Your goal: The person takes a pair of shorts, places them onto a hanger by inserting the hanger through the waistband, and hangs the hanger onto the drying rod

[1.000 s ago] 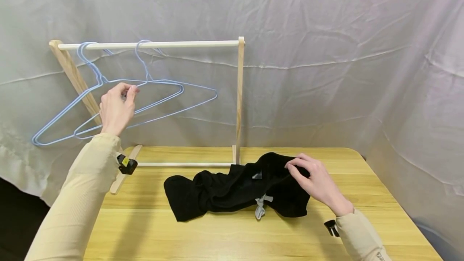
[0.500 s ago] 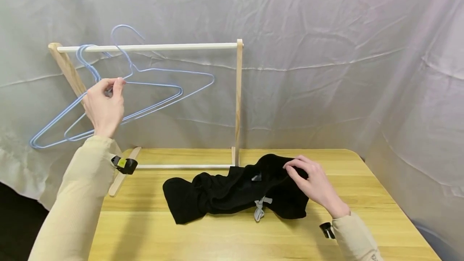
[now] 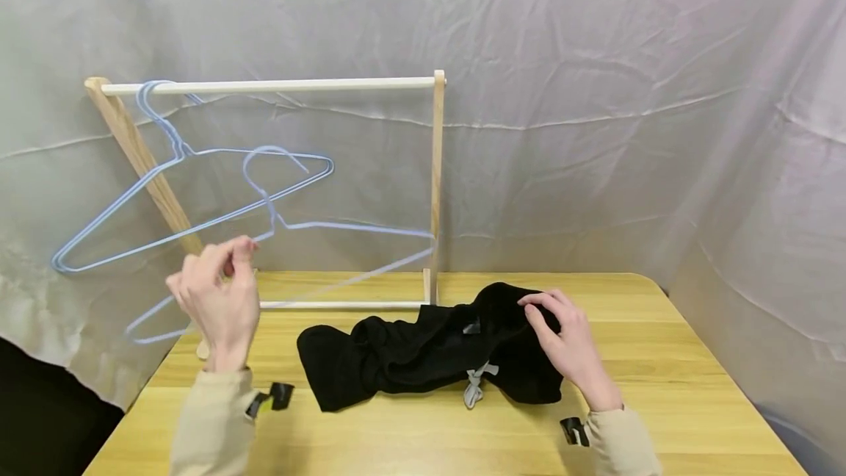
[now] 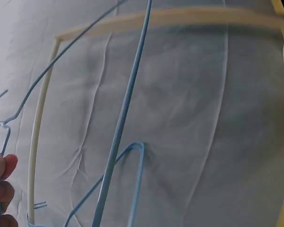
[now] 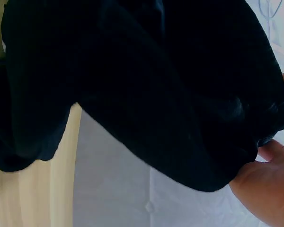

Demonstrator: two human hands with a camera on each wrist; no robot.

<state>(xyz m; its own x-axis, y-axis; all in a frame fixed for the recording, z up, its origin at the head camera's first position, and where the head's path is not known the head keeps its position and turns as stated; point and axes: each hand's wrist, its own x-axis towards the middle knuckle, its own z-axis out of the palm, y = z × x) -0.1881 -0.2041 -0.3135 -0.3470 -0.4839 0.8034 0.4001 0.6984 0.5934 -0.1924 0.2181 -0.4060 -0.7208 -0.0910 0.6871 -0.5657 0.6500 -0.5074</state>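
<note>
My left hand (image 3: pixel 221 292) holds a light blue wire hanger (image 3: pixel 357 227) by its shoulder, in front of the rack and above the table. The hanger's hook points up, and its far end is blurred. In the left wrist view, fingertips (image 4: pixel 1 189) curl on the wire at the left edge. Black trousers (image 3: pixel 423 355) lie bunched on the table, with a grey drawstring bow (image 3: pixel 473 386) at the waist. My right hand (image 3: pixel 571 344) pinches the waist edge at the right end, lifting it slightly. In the right wrist view, the dark cloth (image 5: pixel 132 94) hides part of that hand's fingers.
A wooden rack with a white top rail (image 3: pixel 297 85) stands at the back left. Other blue hangers (image 3: pixel 119 206) hang at the rail's left end. Behind the wooden table (image 3: pixel 396 439) is a grey cloth backdrop (image 3: pixel 581 167).
My left hand has lifted one hanger off the rail, then brought it down and toward me. My right hand has stayed on the trousers, nearly still.
</note>
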